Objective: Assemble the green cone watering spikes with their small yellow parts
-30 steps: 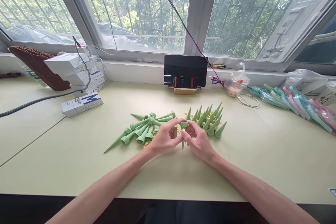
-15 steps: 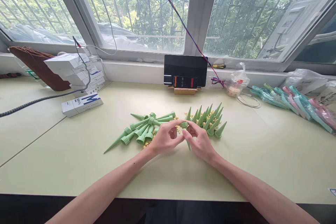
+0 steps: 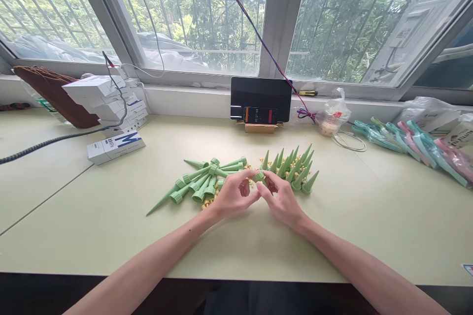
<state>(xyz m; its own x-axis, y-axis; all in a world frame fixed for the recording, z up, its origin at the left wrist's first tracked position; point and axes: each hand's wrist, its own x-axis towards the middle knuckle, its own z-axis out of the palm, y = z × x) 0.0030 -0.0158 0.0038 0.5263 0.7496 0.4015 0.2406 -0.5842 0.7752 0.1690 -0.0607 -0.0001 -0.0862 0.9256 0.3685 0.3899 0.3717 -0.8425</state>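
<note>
Left: saw green spikes (image 3: 199,183) heaped loose, judged unstarted | Centre: found left hand (image 3: 232,193) and right hand (image 3: 281,199) both pinched on one green piece (image 3: 259,176), between both groups, judged midway | Right: noted green cones (image 3: 291,175) standing tips-up, close-set, judged finished

1. Stretches the left forearm (image 3: 155,261), bare, from seven o'clock up toward one o'clock.
2. Stretches the right forearm (image 3: 343,256), also bare, from five o'clock up toward ten o'clock.
3. Holds the left wrist (image 3: 212,214) and right wrist (image 3: 301,221) roughly in line with the forearms.
4. Holds the left hand (image 3: 232,194) just beside the right hand (image 3: 281,199), at its nine o'clock.
5. Points the left index finger (image 3: 246,173) toward three o'clock, the left thumb (image 3: 253,199) toward two, pinching.
6. Points the right index finger (image 3: 271,177) and right thumb (image 3: 266,193) toward ten o'clock, likewise pinching.
7. Curls the remaining fingers inward, partly hidden.
</note>
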